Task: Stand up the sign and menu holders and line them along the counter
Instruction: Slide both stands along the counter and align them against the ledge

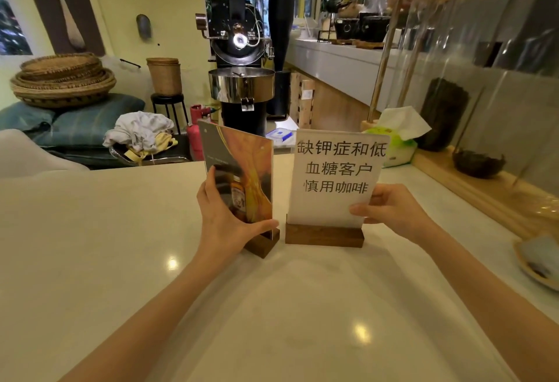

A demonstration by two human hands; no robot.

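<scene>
Left hand (225,218): gripping the orange-printed acrylic menu holder (242,175) upright on its dark wooden base.
Right hand (393,210): pinching the white Chinese-lettered sign holder (332,175), standing on the white counter (121,245).

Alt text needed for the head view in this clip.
Two bare hands steady two upright wood-based holders on a pale counter: the left hand on a menu holder, the right hand on a printed sign holder.

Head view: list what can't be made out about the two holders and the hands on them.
- Menu holder: turned edge-on in the head view, so its small print is unreadable; the left hand covers its lower part and most of its wooden base.
- Sign holder: its lower right corner is hidden by the right hand.
- Backs of both holders: face away from the camera.
- Dish: cut off by the right edge.
</scene>
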